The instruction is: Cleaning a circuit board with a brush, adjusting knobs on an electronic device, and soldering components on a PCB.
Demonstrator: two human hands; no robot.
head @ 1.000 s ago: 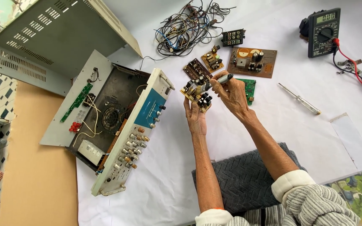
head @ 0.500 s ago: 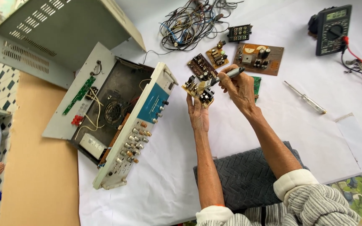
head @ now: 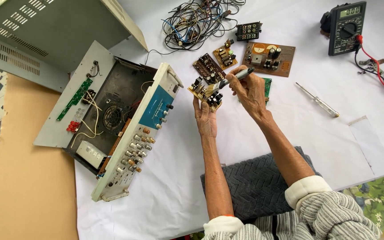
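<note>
My left hand (head: 206,119) holds up a small brown circuit board (head: 203,92) studded with black components, above the white cloth. My right hand (head: 249,90) grips a small brush with a dark handle (head: 240,74); its bristles touch the top of that board. Just beyond the held board lie two more small boards (head: 208,66) (head: 225,54), and a larger brown board (head: 268,58) lies to their right. A green board (head: 268,87) peeks out behind my right hand.
An opened amplifier chassis (head: 116,120) with knobs lies at left, its grey cover (head: 54,35) behind it. A wire tangle (head: 192,22) and a black connector block (head: 248,31) sit at the back. At right: a multimeter (head: 346,26), a screwdriver (head: 318,100). A grey mat (head: 256,182) lies near me.
My right hand has turned the brush down so its bristles rest on the held board. Both hands stay in about the same place above the cloth.
</note>
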